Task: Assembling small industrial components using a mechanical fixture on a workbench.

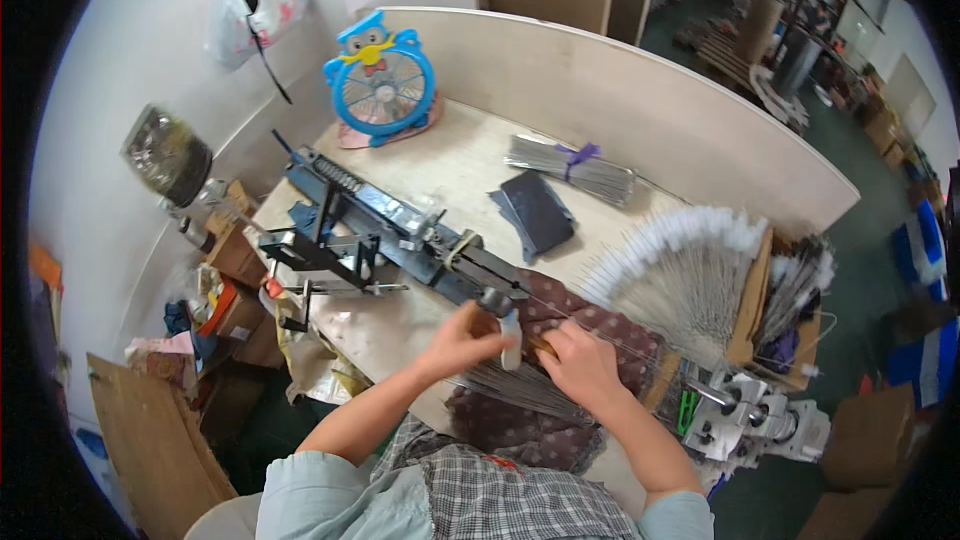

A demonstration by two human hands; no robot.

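My left hand (462,343) is closed, its fingertips against a white, brush-like piece (511,342) beside the round metal end (494,300) of a long bench machine (400,230). My right hand (582,364) is closed just right of it, fingers pinched at a small tan-brown piece (543,346) that is mostly hidden. Thin wire rods (525,386) lie in a bundle below and between my hands, on a brown dotted cloth (600,320). One thin wire stretches from the machine toward the right, past my right hand.
A fan of white-tipped wires (690,260) spreads at the right, beside a cardboard box (755,310) and a white-metal machine (760,420). Farther back are a tied wire bundle (575,168), dark flat pads (537,212) and a blue fan (385,90). A black crank frame (325,250) stands left.
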